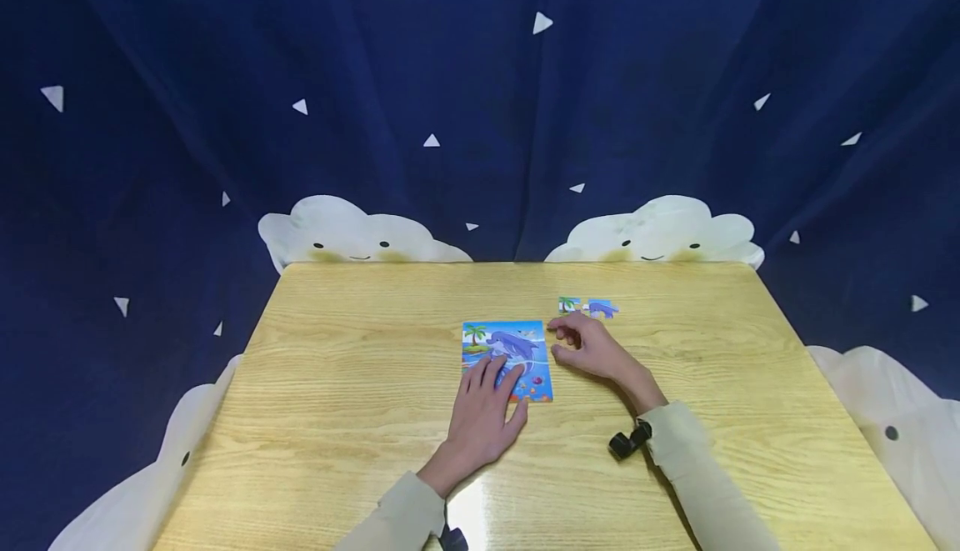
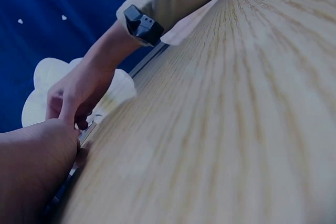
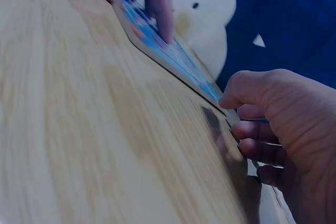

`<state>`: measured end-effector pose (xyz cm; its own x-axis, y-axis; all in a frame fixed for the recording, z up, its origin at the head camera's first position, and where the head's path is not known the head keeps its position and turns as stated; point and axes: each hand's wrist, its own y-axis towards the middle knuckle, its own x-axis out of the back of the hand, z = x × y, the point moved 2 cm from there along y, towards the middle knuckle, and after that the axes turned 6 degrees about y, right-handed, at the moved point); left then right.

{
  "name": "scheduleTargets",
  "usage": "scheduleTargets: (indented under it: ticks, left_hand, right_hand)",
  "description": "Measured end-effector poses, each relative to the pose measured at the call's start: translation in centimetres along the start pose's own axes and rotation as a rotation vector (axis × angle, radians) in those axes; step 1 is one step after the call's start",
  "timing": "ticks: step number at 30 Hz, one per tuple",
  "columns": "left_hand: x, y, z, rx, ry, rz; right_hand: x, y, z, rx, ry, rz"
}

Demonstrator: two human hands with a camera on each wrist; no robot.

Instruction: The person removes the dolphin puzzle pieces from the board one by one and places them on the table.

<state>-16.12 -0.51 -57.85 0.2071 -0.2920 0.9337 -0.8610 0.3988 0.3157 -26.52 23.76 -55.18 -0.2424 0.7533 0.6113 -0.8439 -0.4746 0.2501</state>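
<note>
A square dolphin jigsaw puzzle [image 1: 517, 341] lies flat on the wooden table, with a palm tree at its upper left. My left hand [image 1: 482, 420] rests on its lower left part with spread fingers, hiding some of the picture. Just off the puzzle's right edge is my right hand [image 1: 596, 351], its thumb and fingertips apart and loosely bent; I see nothing held there. In the right wrist view, that thumb is close to a corner of the board [image 3: 184, 69]. Beyond the right hand lie a palm-tree puzzle piece [image 1: 567, 303] and a dolphin puzzle piece [image 1: 602, 308].
The wooden table [image 1: 352, 368] extends around the puzzle on every side. White cloud shapes [image 1: 660, 230] stand along its far edge, before a dark blue curtain [image 1: 480, 76] with white triangles. A small black camera [image 1: 630, 440] sits on the right wrist.
</note>
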Motion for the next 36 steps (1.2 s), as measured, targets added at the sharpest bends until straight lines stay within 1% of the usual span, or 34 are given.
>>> scheduleTargets:
  ticks: [4,11,17,24,29,36]
  left_hand:
    - [0.0,0.0,0.0,-0.001,0.003,0.001]
    - [0.0,-0.1,0.1,0.007,0.0,0.036]
    - [0.0,0.0,0.2,0.008,-0.009,0.055]
    - [0.0,0.0,0.2,0.006,-0.018,0.068]
    - [0.0,0.0,0.2,0.007,-0.022,0.056]
    - [0.1,0.0,0.2,0.001,-0.022,0.048]
  right_hand:
    - [-1.0,0.8,0.7,0.022,-0.05,0.052]
    - [-1.6,2.2,1.4,-0.006,-0.176,0.119]
    - [-1.5,3.4,2.1,-0.041,-0.178,0.168]
    - [-1.4,4.4,2.3,-0.121,-0.172,0.236]
    - [-1.5,4.6,2.3,-0.137,-0.159,0.243]
    - [-1.5,4.7,2.0,-0.112,-0.126,0.182]
